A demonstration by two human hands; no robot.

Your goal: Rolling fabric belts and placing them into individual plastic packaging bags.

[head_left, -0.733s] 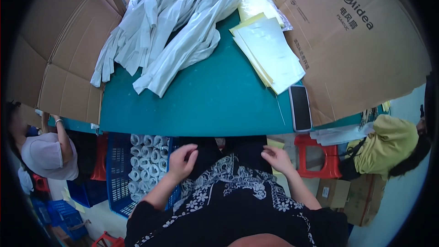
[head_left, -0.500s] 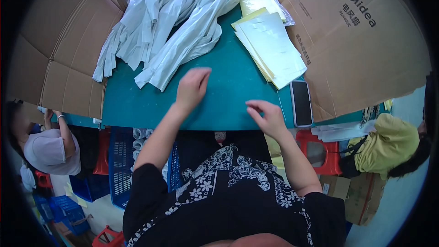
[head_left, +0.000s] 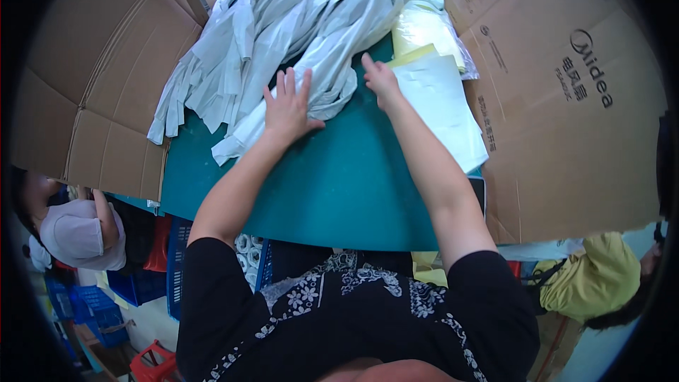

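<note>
My left hand (head_left: 288, 110) has its fingers spread and lies on the near end of a heap of long pale grey fabric strips (head_left: 332, 35). Just off the right side of that heap is my right hand (head_left: 382, 86). One finger of it points away from me, and nothing shows in its grasp; the other fingers are partly hidden. Beside the right wrist, a stack of white and yellow sheets (head_left: 438, 106) lies on the green table (head_left: 339, 191). The strips are long, loosely bunched and fanned out at their left ends.
Tall cardboard panels stand at the left (head_left: 106, 64) and right (head_left: 559, 113). A clear bag of yellowish material (head_left: 428, 35) lies behind the sheets. My right forearm mostly covers a phone (head_left: 479, 194). Below the table, a blue crate (head_left: 178, 262) sits near white rolls (head_left: 247, 251). People sit at both sides.
Both hands have reached farther forward over the table. The left has spread its fingers and come down on the fabric strips; the right has moved up beside the heap.
</note>
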